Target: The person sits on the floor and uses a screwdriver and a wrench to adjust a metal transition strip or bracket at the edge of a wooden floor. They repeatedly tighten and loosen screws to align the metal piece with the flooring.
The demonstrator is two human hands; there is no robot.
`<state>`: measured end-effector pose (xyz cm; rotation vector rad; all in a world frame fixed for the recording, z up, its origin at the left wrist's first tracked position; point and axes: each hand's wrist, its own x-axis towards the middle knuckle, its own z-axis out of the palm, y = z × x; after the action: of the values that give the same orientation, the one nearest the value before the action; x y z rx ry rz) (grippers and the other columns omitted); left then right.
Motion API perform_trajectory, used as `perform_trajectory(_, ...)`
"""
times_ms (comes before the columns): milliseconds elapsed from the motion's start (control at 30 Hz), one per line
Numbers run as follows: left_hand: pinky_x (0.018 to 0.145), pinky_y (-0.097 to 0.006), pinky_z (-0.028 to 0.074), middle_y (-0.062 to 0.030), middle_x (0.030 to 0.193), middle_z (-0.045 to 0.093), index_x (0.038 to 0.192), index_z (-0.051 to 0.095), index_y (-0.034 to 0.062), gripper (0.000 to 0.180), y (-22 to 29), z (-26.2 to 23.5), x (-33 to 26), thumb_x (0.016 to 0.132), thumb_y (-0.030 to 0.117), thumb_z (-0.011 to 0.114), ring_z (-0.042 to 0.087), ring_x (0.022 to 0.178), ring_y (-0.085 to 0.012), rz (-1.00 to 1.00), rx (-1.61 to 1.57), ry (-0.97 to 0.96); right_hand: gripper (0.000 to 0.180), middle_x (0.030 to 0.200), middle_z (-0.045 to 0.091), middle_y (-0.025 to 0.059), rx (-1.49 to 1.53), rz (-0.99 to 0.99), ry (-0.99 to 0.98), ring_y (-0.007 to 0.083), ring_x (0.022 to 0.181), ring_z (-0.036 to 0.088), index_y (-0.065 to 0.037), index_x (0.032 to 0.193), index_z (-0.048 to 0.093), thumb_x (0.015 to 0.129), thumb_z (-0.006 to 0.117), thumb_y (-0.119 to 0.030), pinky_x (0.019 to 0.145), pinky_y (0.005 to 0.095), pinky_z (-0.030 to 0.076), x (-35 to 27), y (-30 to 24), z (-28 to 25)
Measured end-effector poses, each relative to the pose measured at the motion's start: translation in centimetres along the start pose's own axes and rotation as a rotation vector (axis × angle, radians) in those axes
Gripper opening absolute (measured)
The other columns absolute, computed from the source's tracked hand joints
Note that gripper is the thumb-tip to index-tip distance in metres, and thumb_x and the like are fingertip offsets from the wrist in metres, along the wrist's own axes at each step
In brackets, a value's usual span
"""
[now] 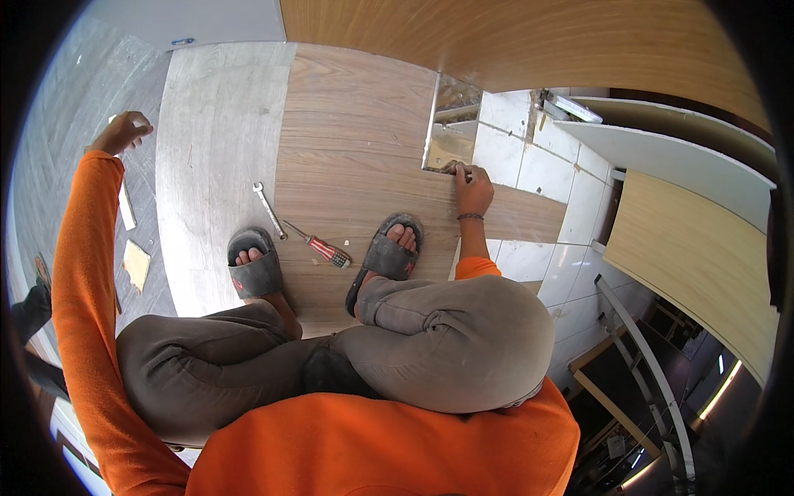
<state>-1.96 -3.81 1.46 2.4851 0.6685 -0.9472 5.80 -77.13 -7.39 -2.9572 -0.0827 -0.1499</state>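
My right hand (475,192) reaches down to the laminate floor planks (356,116), at the corner of a cut-out that bares the layer beneath. Its fingers are pinched together at the edge; a small dark thing shows at the fingertips, too little to name. Out to the left, my left hand (124,133) hangs with loosely bent fingers and nothing visible in them. Behind and below it lies a narrow white strip (126,207). Between my sandalled feet are a combination wrench (269,210) and a screwdriver (324,249) with a striped red, white and black handle.
White tiles (542,172) border the planks on the right. Wooden panels (529,41) stand ahead, and a light wood board (695,264) with a curved metal frame (653,372) is at right. A yellowish scrap (136,264) lies left. Another person's leg (31,314) shows at the far left.
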Motion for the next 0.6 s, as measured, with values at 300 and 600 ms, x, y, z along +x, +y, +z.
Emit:
perform_trajectory(300,0.070,-0.041,0.055,-0.0175,0.084,0.070,0.114,0.065,0.0058,0.033,0.3,-0.1,0.2,0.092,0.030,0.063,0.069,0.078,-0.0268,-0.008,-0.014,-0.020,0.021,0.094,0.069,0.0109,0.058,-0.028,0.055,0.0315,0.083,0.067,-0.007,0.091,0.072,0.084,0.070,-0.026,0.073,0.0399,0.054,-0.1,0.0,0.1)
perform_trajectory(600,0.069,-0.042,0.054,-0.0187,0.086,0.070,0.115,0.065,0.0070,0.032,-0.6,-0.1,0.6,0.093,0.030,0.062,0.070,0.081,-0.0274,0.002,0.006,-0.037,0.014,0.092,0.070,0.0099,0.194,-0.126,0.024,0.0294,0.082,0.067,-0.009,0.090,0.073,0.081,0.072,-0.019,0.073,0.0385,0.054,0.5,0.8,-0.3)
